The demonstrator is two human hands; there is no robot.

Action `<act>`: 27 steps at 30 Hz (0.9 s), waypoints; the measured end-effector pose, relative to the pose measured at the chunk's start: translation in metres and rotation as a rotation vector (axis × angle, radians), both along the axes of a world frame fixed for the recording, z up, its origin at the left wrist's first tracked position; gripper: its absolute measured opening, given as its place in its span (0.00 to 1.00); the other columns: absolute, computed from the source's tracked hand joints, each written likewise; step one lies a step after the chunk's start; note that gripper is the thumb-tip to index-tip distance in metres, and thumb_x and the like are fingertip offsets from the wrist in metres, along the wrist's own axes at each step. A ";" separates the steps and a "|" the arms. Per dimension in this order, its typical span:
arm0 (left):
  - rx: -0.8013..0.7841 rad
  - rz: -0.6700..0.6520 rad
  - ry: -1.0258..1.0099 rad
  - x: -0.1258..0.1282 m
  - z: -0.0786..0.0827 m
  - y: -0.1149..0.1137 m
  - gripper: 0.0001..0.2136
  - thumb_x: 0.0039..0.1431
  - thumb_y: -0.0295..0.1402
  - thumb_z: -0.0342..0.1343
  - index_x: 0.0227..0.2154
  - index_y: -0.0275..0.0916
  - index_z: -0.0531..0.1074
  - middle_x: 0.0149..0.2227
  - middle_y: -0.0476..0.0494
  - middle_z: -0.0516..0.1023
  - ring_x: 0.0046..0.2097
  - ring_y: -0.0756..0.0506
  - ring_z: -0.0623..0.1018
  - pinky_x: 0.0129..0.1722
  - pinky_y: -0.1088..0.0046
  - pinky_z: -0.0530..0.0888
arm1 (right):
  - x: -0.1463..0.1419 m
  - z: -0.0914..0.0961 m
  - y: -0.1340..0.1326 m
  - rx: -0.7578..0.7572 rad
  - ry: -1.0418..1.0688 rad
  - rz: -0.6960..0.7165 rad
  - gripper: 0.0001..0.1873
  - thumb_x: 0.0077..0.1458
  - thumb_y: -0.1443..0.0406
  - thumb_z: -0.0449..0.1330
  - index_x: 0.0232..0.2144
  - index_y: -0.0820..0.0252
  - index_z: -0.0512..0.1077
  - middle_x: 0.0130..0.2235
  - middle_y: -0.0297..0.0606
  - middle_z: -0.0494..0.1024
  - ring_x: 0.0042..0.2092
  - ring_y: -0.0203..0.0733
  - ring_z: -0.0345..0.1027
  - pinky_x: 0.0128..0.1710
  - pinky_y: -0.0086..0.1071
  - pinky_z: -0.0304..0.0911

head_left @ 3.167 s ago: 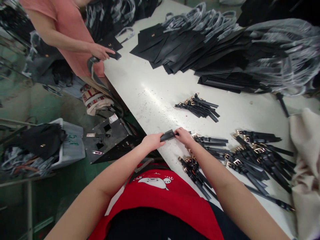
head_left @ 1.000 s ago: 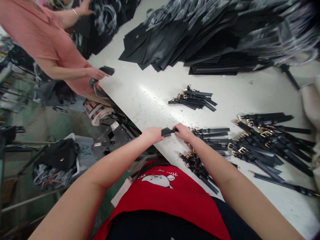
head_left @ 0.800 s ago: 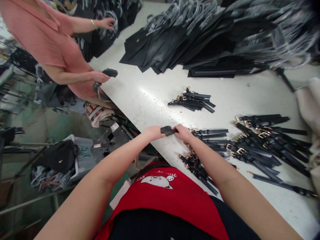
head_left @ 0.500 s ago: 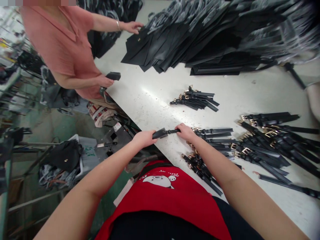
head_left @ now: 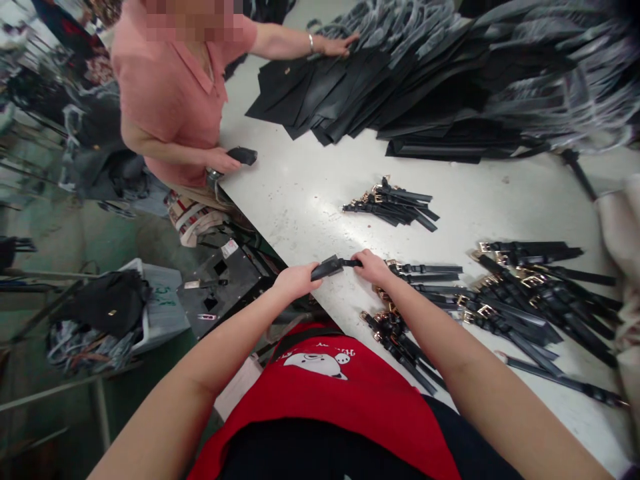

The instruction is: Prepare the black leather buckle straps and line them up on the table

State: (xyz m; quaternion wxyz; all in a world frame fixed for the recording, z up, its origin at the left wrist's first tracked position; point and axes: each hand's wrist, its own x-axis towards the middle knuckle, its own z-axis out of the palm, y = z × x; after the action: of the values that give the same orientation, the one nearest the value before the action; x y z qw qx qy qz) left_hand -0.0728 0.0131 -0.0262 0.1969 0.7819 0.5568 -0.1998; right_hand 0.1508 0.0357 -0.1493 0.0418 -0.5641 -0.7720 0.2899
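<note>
The near edge of the pale bench (head_left: 295, 207) slants from upper left to lower right, and the left hand (head_left: 295, 280) is at that edge. Bare surface stretches from the hands up to the small pile of buckled straps (head_left: 397, 207), with more between that pile and the stacked black panels (head_left: 345, 93) beyond. Room is tighter on the right: the large spread of buckled straps (head_left: 525, 303) begins just beside the right hand (head_left: 373, 268) and runs on under and past the forearm.

The black strap piece (head_left: 327, 268) is at the bench's near edge, between the two hands; whether it touches the surface, I cannot tell. Its long axis lies crosswise, rising slightly to the right, with the broad end pointing left and the narrow end right. The left grip is closed on the broad end, thumb above and fingers below. The right grip is pinched closed around the narrow end, its fingertips partly hidden.
</note>
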 end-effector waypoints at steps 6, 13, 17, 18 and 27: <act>0.041 0.097 -0.007 -0.027 0.014 -0.008 0.23 0.52 0.49 0.42 0.49 0.47 0.59 0.38 0.45 0.74 0.37 0.44 0.73 0.32 0.73 0.67 | -0.009 0.013 -0.002 0.051 -0.117 0.071 0.10 0.49 0.65 0.51 0.36 0.59 0.66 0.37 0.39 0.65 0.38 0.38 0.60 0.38 0.28 0.54; -0.024 0.028 0.043 -0.044 0.029 -0.035 0.22 0.51 0.49 0.43 0.49 0.49 0.59 0.36 0.46 0.75 0.35 0.44 0.74 0.29 0.74 0.66 | -0.015 0.018 -0.034 0.109 -0.135 0.129 0.13 0.50 0.64 0.52 0.40 0.61 0.64 0.40 0.42 0.64 0.40 0.40 0.60 0.38 0.29 0.54; -0.098 0.011 0.028 -0.024 0.022 -0.034 0.22 0.50 0.49 0.43 0.47 0.47 0.61 0.35 0.46 0.74 0.35 0.44 0.73 0.30 0.73 0.66 | -0.006 0.010 -0.032 0.082 -0.087 0.123 0.15 0.51 0.64 0.50 0.43 0.57 0.63 0.40 0.40 0.65 0.41 0.39 0.60 0.39 0.29 0.54; -0.111 0.012 0.024 -0.016 0.019 -0.031 0.22 0.50 0.49 0.43 0.46 0.47 0.62 0.35 0.45 0.74 0.35 0.44 0.73 0.31 0.72 0.66 | -0.005 0.009 -0.030 0.067 -0.090 0.127 0.14 0.51 0.64 0.50 0.42 0.57 0.64 0.39 0.40 0.65 0.40 0.39 0.60 0.40 0.29 0.53; -0.149 0.040 0.054 0.023 0.012 -0.005 0.20 0.49 0.47 0.46 0.41 0.41 0.66 0.38 0.41 0.74 0.38 0.42 0.73 0.34 0.70 0.68 | -0.003 0.004 -0.017 -0.018 -0.030 0.107 0.12 0.49 0.65 0.51 0.38 0.58 0.66 0.36 0.37 0.68 0.38 0.36 0.60 0.37 0.27 0.52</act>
State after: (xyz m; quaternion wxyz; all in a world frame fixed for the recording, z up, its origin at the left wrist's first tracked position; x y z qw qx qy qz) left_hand -0.0494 0.0083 -0.0142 0.2433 0.7480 0.5611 -0.2579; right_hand 0.1477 0.0189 -0.1456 0.0096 -0.5265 -0.7991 0.2902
